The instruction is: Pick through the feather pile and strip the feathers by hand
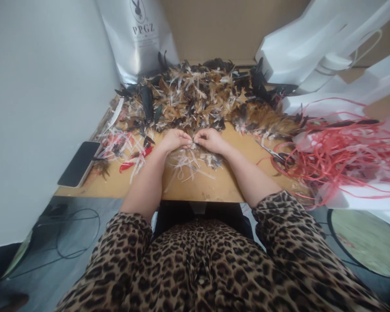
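Observation:
My left hand [177,140] and my right hand [210,140] meet over the middle of the table, thumbs and forefingers pinched close together. Between the fingertips is a small whitish bit, probably the base of a feather, too small to make out for sure. Right behind the hands spreads a big heap of brown, tan and black feathers [195,93]. Under and in front of my fingers lie thin clear plastic strips [183,167] and some feather scraps [211,160].
A phone [79,164] lies at the left table edge beside pink and white strips [118,143]. Scissors [276,155] rest on the right, next to a tangle of red ribbon [347,151]. A silver bag [139,39] stands behind; white foam pieces [299,43] are at the back right.

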### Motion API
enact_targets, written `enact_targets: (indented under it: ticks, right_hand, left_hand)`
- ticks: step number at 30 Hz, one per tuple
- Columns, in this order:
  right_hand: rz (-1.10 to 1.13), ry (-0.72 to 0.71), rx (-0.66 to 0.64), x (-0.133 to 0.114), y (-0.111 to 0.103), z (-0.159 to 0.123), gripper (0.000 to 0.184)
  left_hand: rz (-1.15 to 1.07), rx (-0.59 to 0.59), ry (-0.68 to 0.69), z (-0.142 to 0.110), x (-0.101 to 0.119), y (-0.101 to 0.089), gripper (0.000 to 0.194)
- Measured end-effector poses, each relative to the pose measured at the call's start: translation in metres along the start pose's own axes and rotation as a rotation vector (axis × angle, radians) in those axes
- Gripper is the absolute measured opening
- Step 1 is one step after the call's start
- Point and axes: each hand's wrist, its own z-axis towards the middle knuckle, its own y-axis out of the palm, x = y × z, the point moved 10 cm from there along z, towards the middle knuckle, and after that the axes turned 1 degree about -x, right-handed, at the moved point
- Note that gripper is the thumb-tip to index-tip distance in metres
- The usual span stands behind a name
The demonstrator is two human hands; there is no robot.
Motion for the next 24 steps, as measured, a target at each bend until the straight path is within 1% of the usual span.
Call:
enact_targets:
  ticks: [5,8,10,14,19,24]
  right_hand:
    - [0.014,-0.017,-0.055,-0.001,0.007,0.000,0.014]
    - [0.056,0.003,-0.090,0.001,0.012,-0.001,0.015]
    - [0.105,0.033,-0.074,0.005,0.011,0.000,0.017]
    - [0.127,0.083,0.021,0.013,0.003,0.001,0.021]
    - [0.045,0.097,-0.057,0.015,0.011,0.003,0.022]
    - [-0.045,0.163,-0.075,0.018,0.010,0.004,0.019]
  left_hand:
    - [-0.081,0.011,-0.047,0.001,-0.007,-0.001,0.020]
    - [-0.071,0.012,-0.044,0.000,-0.005,0.000,0.021]
    - [-0.039,0.012,-0.021,-0.002,-0.001,0.001,0.022]
    - [0.081,0.020,0.083,-0.005,0.013,0.003,0.017]
    - [0.299,0.040,0.285,-0.005,0.029,0.005,0.011]
    - [0.523,0.091,0.431,-0.008,0.039,0.007,0.011]
